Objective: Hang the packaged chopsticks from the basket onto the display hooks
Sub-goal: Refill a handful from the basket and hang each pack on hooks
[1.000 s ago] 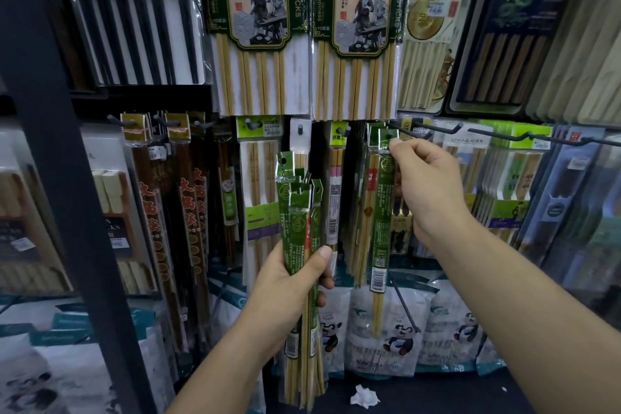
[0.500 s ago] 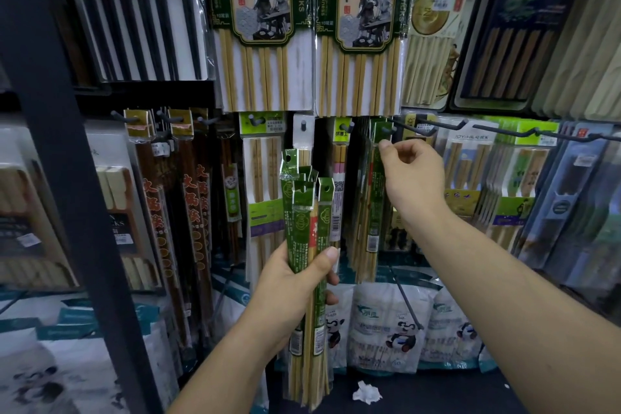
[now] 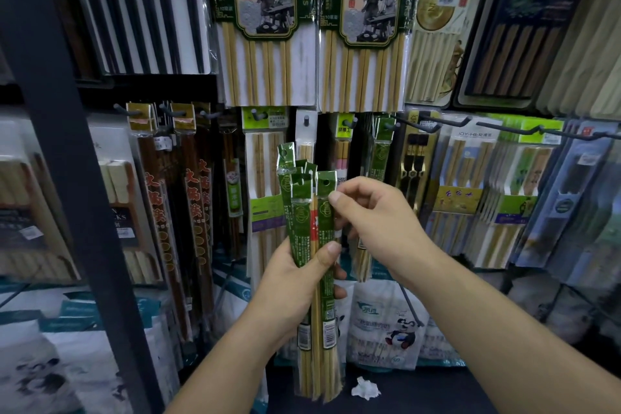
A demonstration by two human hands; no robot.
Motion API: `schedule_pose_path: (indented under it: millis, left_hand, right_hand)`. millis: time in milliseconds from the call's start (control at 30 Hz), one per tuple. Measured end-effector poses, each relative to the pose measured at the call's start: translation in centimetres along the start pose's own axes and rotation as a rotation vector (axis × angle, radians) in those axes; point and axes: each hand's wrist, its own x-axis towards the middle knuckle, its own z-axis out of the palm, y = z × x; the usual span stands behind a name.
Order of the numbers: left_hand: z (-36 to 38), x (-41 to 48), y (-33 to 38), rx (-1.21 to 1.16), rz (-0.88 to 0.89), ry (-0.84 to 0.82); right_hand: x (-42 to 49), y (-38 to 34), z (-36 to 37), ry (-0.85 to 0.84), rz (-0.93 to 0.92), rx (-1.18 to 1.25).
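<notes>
My left hand (image 3: 295,282) grips a bundle of green-sleeved chopstick packs (image 3: 304,212), held upright in front of the display. My right hand (image 3: 376,222) pinches the rightmost pack (image 3: 326,208) of that bundle near its top, thumb on the green sleeve just under the hang hole. Several matching green packs (image 3: 381,151) hang on a display hook (image 3: 391,126) behind and above my right hand. The basket is not in view.
A dark shelf upright (image 3: 67,161) crosses the left side. Large chopstick packs (image 3: 265,27) hang above. Long black hooks (image 3: 433,123) jut out at the right over other packs. Panda-printed bags (image 3: 386,323) stand below. A crumpled white paper (image 3: 366,388) lies on the dark shelf.
My right hand has let go of the pack now hanging on the hook and dropped down left to the bundle. My left hand has kept hold of the bundle.
</notes>
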Motion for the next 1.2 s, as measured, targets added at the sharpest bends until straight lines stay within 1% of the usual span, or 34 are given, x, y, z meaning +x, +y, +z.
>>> schedule_pose_path:
  millis: [133,233,267,333,433,633,967,1067,1200]
  left_hand:
    - [-0.1,-0.1,-0.2,0.037,0.006,-0.011]
    - [-0.4,0.1,-0.4,0.093,0.014,0.069]
    - [-0.5,0.2,-0.4,0.064,0.011,0.079]
    - [-0.8,0.2,-0.3,0.004,0.006,0.068]
    - [-1.1,0.3,0.0,0.047,0.022,0.042]
    - [-1.0,0.4,-0.4,0.066,0.012,0.034]
    - [-0.8,0.4,-0.3,-0.015,-0.052,0.039]
    - [-1.0,0.4,-0.4,0.003,-0.039,0.040]
    - [-1.1,0.3,-0.4,0.058,-0.017,0.017]
  right_hand:
    - [0.0,-0.4,-0.3,0.057,-0.028,0.068]
    - [0.6,-1.3,-1.2,0.185,-0.047,0.092]
    - [0.8,-1.7,-1.7,0.234,-0.053,0.109]
    - [1.4,-2.3,-2.5,0.315,-0.076,0.138]
    - [2.2,-2.8,-3.4,0.388,-0.097,0.139]
    - [3.0,-2.2,-3.9,0.422,-0.083,0.128]
    - [3.5,-2.0,-4.1,0.443,-0.073,0.148]
    - [3.8,-1.8,-4.2,0.449,-0.064,0.148]
    - [4.2,-1.1,-4.3,0.448,-0.052,0.090]
